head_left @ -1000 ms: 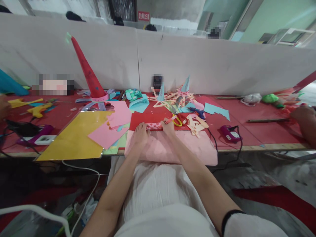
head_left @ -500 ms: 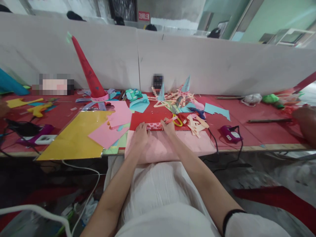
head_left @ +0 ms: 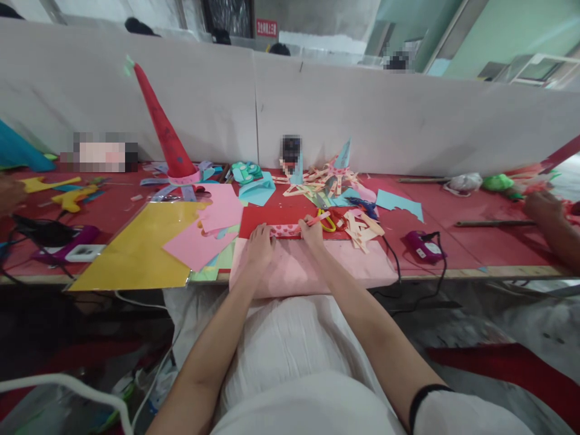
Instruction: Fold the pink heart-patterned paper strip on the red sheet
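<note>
By the left hand, laid low with its fingers loosely straight, the left end of a spotted pink strip is pressed down. By the right hand, curled closed at the strip's right end, a slim pink pen is gripped; whether the strip is touched by its tip cannot be told. Nearer than the strip, a pale pink sheet is laid out past the edge of the red table, while a red sheet is spread beneath the strip. Well to the strip's left, a yellow sheet is partly covered by pink paper with cut edges; well to its right, a purple box is placed. Just right of the strip, cream paper pieces are heaped beside yellow-handled scissors. Beyond the strip, folded blue paper is set down, and farther back to its left a tall red cone is stood, tilted leftward. Behind everything, the strip is faced by a white partition.
</note>
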Motion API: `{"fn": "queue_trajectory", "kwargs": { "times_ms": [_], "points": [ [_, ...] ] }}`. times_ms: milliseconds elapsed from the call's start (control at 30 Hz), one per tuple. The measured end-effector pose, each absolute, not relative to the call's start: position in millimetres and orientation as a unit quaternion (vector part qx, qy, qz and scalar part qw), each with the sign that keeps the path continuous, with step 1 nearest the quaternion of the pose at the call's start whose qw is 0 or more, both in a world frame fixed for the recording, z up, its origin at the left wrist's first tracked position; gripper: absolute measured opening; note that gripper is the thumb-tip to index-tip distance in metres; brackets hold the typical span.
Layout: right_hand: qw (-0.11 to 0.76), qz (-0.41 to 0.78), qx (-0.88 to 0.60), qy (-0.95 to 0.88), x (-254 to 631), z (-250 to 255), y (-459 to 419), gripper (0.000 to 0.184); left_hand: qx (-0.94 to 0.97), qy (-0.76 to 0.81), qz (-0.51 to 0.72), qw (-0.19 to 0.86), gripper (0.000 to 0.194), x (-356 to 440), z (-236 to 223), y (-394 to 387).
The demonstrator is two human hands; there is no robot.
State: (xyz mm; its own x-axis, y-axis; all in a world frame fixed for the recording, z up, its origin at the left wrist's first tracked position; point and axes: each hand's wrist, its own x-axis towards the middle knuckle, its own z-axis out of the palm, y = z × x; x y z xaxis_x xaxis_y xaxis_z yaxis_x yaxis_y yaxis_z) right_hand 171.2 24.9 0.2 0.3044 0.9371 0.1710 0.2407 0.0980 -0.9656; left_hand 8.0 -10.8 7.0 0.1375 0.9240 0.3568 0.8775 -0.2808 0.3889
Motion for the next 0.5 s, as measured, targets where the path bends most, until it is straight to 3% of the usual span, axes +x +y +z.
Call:
{"fn": "queue_trajectory", "kwargs": {
  "times_ms": [500],
  "points": [
    [0.558,0.321,-0.602,-0.472,170.4,4.2,23.1,0.025,0.746,0.609,0.263,0.059,0.028,10.1,13.6,-12.7]
  ]
}}
